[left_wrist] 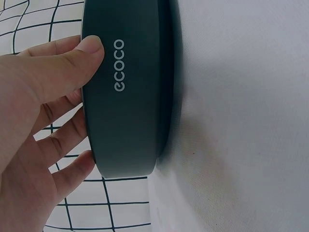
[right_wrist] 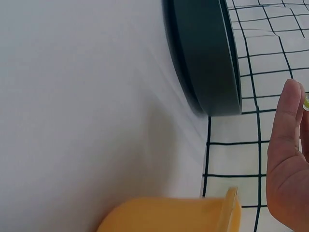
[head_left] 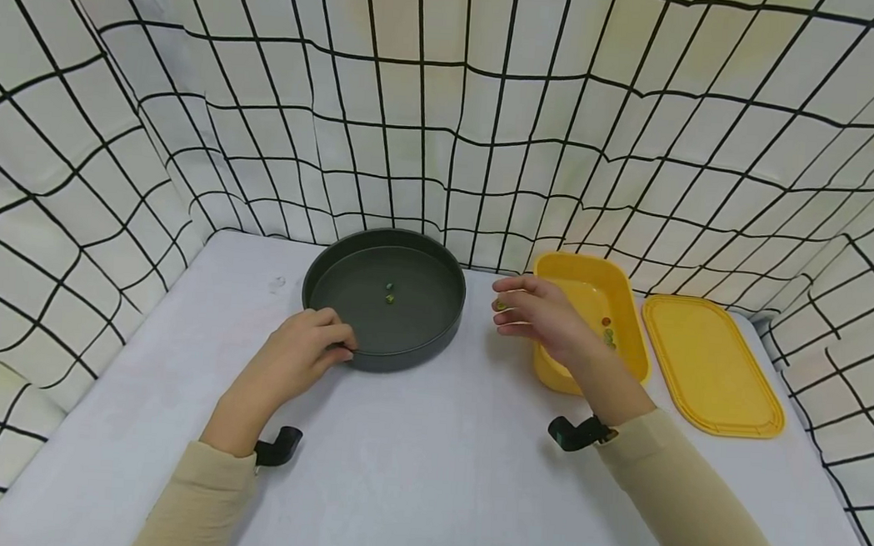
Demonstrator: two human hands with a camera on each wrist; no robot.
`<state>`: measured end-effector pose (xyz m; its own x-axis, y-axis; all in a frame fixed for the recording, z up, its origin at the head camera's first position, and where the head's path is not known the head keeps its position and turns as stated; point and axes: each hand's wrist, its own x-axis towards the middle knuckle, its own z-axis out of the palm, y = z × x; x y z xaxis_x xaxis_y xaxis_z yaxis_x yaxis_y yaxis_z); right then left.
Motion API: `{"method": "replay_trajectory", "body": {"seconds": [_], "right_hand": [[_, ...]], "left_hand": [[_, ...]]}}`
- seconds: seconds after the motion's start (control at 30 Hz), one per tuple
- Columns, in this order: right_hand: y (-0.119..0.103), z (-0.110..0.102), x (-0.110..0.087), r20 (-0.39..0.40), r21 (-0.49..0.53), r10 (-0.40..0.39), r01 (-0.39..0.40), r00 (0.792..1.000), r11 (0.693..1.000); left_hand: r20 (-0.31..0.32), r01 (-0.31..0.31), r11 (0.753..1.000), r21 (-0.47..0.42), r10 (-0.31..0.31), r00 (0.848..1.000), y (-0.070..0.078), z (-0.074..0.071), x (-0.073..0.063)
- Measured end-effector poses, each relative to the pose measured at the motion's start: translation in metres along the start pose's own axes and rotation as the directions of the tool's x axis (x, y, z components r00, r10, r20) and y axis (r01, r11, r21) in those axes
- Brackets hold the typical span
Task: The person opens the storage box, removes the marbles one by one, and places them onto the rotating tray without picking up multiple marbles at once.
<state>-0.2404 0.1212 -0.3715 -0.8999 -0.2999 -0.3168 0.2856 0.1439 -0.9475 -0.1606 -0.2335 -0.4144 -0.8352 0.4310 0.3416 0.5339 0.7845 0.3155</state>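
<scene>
My left hand (head_left: 310, 350) grips the near-left rim of a round dark green basin (head_left: 409, 356), its thumb on the outer wall beside the "ecoco" lettering in the left wrist view. Two small greenish pieces (head_left: 389, 299) lie on the basin floor. My right hand (head_left: 543, 315) is raised between the basin and a yellow plastic box (head_left: 632, 339), holding a small yellow-green piece (head_left: 500, 306) at its fingers; the right wrist view cuts most of that piece (right_wrist: 306, 101) off. Inside the box lie several small pieces (head_left: 608, 334), one reddish, others green. My forearm hides part of the box.
A flat yellow lid (head_left: 713, 365) lies right of the box. White cloth (head_left: 410, 472) covers the table. Black wire grid (head_left: 453, 132) with white sheeting behind stands along the back and both sides, close behind the basin and box.
</scene>
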Motion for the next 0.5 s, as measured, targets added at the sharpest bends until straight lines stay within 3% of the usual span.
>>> {"method": "replay_trajectory", "body": {"seconds": [0.5], "right_hand": [[-0.001,0.034,0.011,0.076,0.003,-0.029,0.029,0.997,1.000]], "left_hand": [[0.000,-0.003,1.000,0.005,0.003,1.000,0.001,-0.001,0.000]]}}
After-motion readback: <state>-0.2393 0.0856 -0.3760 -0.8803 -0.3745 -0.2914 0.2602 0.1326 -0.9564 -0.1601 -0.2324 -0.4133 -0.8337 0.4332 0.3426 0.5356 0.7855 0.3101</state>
